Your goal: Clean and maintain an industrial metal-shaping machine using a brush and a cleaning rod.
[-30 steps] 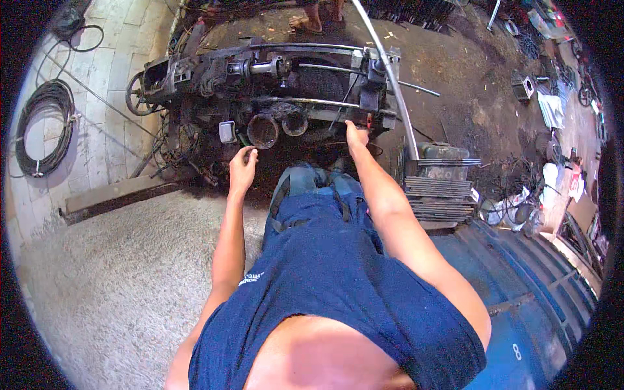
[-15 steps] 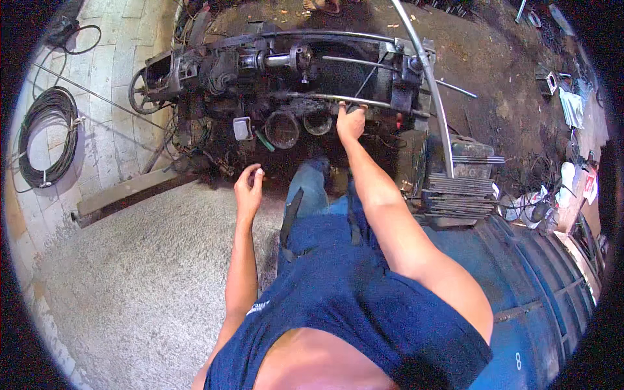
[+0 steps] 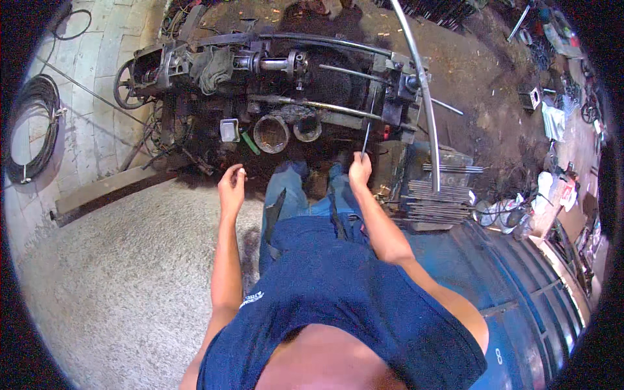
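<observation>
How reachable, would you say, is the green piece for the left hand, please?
Probably yes: the green piece lies just ahead of the left hand, and nothing visible stands between them.

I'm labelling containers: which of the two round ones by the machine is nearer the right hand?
The smaller container, at right; the larger container, beside it, lies farther from the right hand.

Ahead of me the dark, stained floor [image 3: 481, 84] spreads out, with small pale chips [image 3: 383, 33] scattered over it. Off to my right, a hollow metal block [image 3: 531, 99] and a crumpled whitish sheet [image 3: 553, 121] lie on it, near each other. The long black machine [image 3: 175, 65] in front of me carries a grey rag [image 3: 216, 69], draped in folds over its left part.
</observation>
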`<state>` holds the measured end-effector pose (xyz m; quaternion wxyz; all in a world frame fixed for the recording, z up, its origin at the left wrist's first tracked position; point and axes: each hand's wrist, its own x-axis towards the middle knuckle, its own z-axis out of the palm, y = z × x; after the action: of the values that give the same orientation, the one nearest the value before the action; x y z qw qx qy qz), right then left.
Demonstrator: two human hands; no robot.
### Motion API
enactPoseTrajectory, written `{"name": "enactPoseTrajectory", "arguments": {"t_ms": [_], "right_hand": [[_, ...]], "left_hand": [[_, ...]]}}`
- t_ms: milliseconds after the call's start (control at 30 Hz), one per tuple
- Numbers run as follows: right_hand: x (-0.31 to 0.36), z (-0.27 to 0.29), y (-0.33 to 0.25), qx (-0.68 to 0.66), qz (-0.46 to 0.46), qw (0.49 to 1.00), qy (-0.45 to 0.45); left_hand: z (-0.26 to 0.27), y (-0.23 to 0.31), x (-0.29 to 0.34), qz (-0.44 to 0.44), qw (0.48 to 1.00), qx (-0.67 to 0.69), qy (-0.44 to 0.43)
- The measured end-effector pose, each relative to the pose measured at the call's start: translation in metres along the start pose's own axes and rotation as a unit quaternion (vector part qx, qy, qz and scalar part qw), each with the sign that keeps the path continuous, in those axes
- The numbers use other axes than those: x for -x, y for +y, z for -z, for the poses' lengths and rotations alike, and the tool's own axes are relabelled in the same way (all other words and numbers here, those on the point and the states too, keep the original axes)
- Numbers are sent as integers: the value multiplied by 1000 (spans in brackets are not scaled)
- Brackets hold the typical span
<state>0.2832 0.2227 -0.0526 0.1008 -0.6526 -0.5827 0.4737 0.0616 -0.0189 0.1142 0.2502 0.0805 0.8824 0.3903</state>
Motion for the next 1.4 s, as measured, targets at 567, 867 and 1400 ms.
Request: {"name": "enactPoseTrajectory", "arguments": {"t_ms": [567, 867, 1400], "right_hand": [[111, 3, -172, 87, 275, 951, -109], [160, -202, -383, 132, 278, 950, -59], [297, -411, -462, -274, -241, 886, -285]], "left_hand": [[37, 78, -156, -335, 935, -105, 56], [200, 43, -274, -386, 914, -80, 99], [422, -83, -566, -44, 983, -140, 112]]}}
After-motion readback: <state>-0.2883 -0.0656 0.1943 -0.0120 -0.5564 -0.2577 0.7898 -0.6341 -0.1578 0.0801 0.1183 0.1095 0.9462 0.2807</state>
